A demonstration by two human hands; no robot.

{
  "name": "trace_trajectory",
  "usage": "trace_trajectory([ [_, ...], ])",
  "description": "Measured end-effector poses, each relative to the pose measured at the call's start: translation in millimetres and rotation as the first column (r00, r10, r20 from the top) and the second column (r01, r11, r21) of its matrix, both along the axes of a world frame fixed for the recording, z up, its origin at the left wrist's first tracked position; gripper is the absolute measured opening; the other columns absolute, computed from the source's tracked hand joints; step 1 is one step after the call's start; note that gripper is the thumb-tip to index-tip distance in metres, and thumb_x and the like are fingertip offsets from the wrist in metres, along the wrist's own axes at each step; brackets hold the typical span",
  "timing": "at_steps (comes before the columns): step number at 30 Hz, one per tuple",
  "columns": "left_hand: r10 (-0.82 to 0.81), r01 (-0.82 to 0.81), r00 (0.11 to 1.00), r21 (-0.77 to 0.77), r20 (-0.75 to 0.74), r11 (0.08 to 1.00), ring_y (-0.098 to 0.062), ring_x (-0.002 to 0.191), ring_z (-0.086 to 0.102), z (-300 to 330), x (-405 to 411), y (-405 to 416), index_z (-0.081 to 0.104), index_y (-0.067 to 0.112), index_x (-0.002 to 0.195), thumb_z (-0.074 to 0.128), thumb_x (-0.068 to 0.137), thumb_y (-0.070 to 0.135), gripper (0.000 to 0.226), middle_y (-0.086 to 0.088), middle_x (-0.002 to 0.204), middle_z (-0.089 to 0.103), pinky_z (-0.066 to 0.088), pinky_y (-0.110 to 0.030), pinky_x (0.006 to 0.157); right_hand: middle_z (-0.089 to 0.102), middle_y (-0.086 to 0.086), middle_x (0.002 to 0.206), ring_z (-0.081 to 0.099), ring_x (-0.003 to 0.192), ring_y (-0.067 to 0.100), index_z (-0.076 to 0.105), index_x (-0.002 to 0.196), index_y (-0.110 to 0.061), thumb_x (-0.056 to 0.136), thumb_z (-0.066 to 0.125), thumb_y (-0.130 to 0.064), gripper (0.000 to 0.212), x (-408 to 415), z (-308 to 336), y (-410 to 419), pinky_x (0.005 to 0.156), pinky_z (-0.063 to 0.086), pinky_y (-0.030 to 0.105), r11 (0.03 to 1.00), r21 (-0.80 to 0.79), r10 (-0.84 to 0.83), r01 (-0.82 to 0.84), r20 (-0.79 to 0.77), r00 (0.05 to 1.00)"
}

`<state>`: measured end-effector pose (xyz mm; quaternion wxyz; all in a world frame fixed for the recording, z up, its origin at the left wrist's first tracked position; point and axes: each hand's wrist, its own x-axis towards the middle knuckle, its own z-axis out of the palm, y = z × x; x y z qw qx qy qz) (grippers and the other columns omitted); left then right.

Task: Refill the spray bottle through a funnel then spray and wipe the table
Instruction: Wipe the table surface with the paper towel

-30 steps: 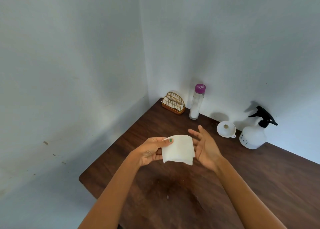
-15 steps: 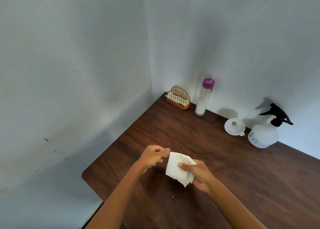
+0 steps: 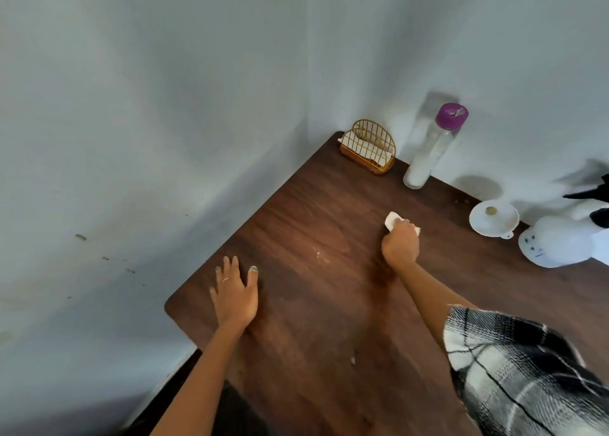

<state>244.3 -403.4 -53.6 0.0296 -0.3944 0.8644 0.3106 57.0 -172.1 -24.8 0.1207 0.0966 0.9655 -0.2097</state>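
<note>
Brown wood-grain laminate made up the surface (image 3: 329, 303), and the wiping stage looked already under way. Nearest the camera, a black-and-white plaid sleeve (image 3: 514, 369) covered the right upper arm. The left hand (image 3: 234, 290) lay flat near the surface's left edge, its grip spread with fingers straight, seemingly bracing the body. Between the two hands a pale smear of droplets (image 3: 320, 254) sat on the wood, probably spray not yet wiped.

Farther in, the right hand (image 3: 400, 242) pressed a folded white paper tissue (image 3: 392, 219) against the wood, its grip curled over the tissue so that only two white corners showed.

Beyond that, along the far wall, stood a round white plastic funnel (image 3: 493, 219) resting mouth-up, and just beside it the white spray bottle with a black trigger head (image 3: 560, 244), upright and partly cut off by the frame's right edge. Both set aside suggested refilling and spraying were finished; the bottle's fill level could not be told. A tall clear bottle with a purple cap (image 3: 431, 145) and a gold wire napkin holder (image 3: 367, 150) occupied the far corner.

Most of the middle lay open for broad strokes. Walls closed in the left and far sides, so sweeps toward the funnel risked nudging it.
</note>
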Motion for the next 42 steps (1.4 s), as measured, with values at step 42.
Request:
trace_trajectory([
  [42, 0.051, -0.052, 0.999, -0.183, -0.011, 0.982, -0.022, 0.146, 0.004, -22.0, 4.1, 15.1, 0.017, 0.018, 0.147, 0.016, 0.098, 0.043, 0.056, -0.002, 0.157, 0.014, 0.0, -0.044, 0.117, 0.026, 0.012, 0.153, 0.031, 0.136, 0.029, 0.032, 0.144, -0.011, 0.093, 0.038, 0.001, 0.053, -22.3, -27.4, 31.7, 0.109, 0.031, 0.038, 0.943, 0.103, 0.322, -0.315, -0.059, 0.945],
])
